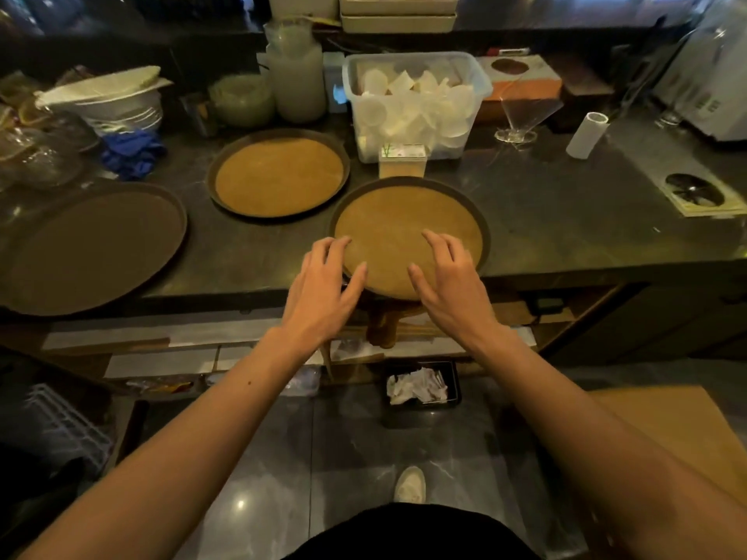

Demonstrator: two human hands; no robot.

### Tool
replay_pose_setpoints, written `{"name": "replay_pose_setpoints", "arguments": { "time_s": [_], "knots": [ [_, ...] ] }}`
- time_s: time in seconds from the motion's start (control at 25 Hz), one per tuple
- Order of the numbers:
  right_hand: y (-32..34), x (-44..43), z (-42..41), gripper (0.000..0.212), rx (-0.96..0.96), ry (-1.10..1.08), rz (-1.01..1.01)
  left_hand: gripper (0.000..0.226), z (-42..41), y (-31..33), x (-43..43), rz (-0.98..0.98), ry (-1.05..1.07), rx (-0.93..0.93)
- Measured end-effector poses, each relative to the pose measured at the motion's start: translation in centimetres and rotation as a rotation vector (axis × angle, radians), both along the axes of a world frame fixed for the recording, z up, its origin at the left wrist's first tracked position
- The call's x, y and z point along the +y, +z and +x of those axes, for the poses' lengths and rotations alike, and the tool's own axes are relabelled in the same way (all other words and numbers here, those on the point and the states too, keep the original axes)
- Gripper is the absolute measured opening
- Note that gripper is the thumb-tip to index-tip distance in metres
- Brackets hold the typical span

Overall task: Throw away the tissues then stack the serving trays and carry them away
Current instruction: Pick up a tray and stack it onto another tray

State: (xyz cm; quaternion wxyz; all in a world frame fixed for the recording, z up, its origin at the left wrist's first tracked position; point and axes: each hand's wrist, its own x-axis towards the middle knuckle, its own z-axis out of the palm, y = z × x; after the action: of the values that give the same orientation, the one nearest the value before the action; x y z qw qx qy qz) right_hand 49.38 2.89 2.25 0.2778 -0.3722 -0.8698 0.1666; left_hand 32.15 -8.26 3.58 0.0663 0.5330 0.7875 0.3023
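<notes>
Spread left hand [323, 284] over round, cork-lined tray [404, 220].

Before you, a near tray [408, 220] overhangs the counter [566, 220] edge; a second tray [279, 175] lies behind-left, a third [93, 248] far left.

Dim room, warm light. Dark stone counter [566, 220] runs across the frame, cluttered at the back: clear plastic bin [416, 103], stacked white bowls [121, 107], blue cloth [131, 153], cocktail glass [521, 115]. Open shelving under the counter. Glossy dark marble floor tiles [364, 446] catching light glints.
</notes>
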Motion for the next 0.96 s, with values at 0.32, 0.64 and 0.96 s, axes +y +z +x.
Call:
{"name": "replay_pose_setpoints", "arguments": {
  "time_s": [0.32,0.64,0.96],
  "knots": [
    [-2.6,8.9,3.4,0.058,-0.045,-0.091,-0.109,0.054,0.4,-1.4,7.2,-0.090,0.069,-0.031],
    [-5.7,14.6,2.5,0.066,-0.153,-0.198,-0.289,0.066,-3.8,-5.0,12.4,-0.238,0.137,-0.082],
    [-7.1,18.5,-0.6,0.071,-0.358,-0.409,-0.431,0.084,-10.5,-9.2,15.6,-0.405,0.214,-0.272]
  ]
}}
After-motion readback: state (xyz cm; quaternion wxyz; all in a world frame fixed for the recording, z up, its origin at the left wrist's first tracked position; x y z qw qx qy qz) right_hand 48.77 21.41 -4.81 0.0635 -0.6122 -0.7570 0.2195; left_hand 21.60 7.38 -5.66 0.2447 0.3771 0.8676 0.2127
